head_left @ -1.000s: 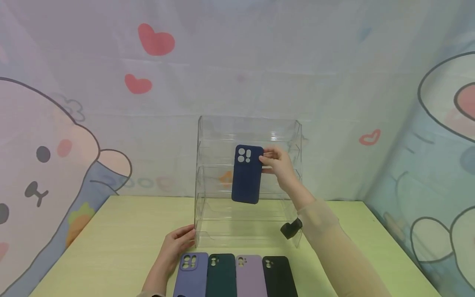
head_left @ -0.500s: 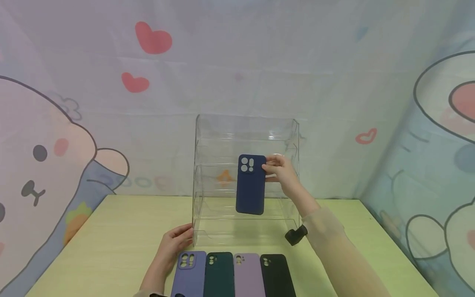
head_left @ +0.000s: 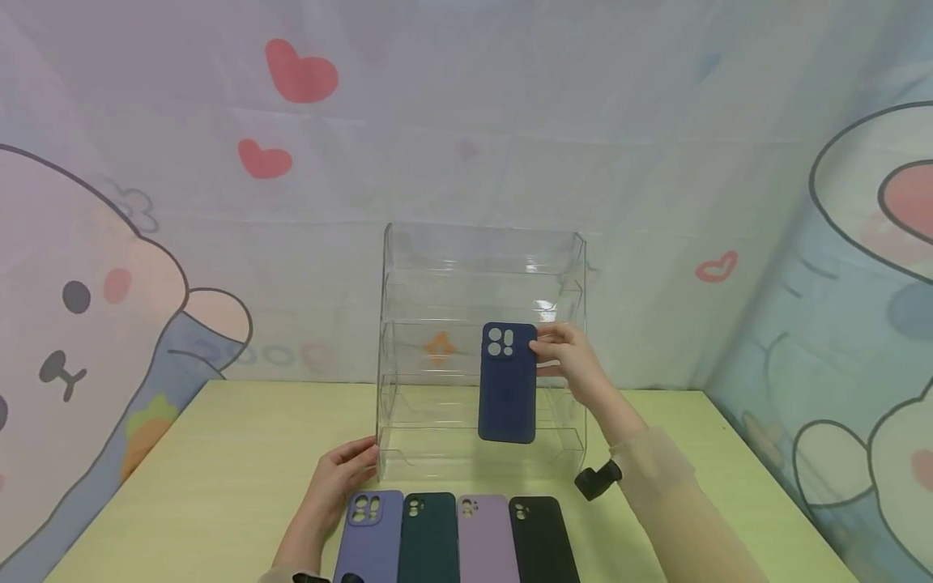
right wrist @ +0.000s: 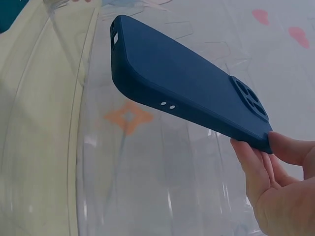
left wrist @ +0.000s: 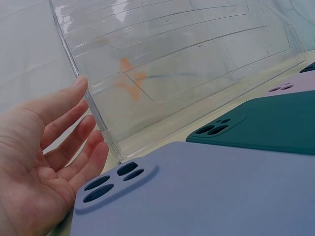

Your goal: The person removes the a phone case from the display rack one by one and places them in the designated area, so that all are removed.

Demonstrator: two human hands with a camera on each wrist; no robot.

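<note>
A dark blue phone case (head_left: 508, 397) hangs upright in front of a clear tiered rack (head_left: 481, 251), its camera cutouts at the top. My right hand (head_left: 576, 366) pinches it by the upper right edge between thumb and fingers. The right wrist view shows the same case (right wrist: 172, 78) held by its camera end. At the rack's lower left side, my left hand (head_left: 337, 479) touches the upright edge with its fingertips. In the left wrist view its fingers (left wrist: 61, 105) are loosely extended against that side. No case stands on the rack.
In front of the rack lie a periwinkle phone case (head_left: 372, 538), a dark green case (head_left: 430, 538), a lilac case (head_left: 487, 538) and a black case (head_left: 543, 541), side by side on the pale yellow table (head_left: 219, 486). A printed cloth (head_left: 466, 97) hangs behind.
My right hand has brought the blue case lower and slightly to the right in front of the rack. The left hand has stayed at the rack's side.
</note>
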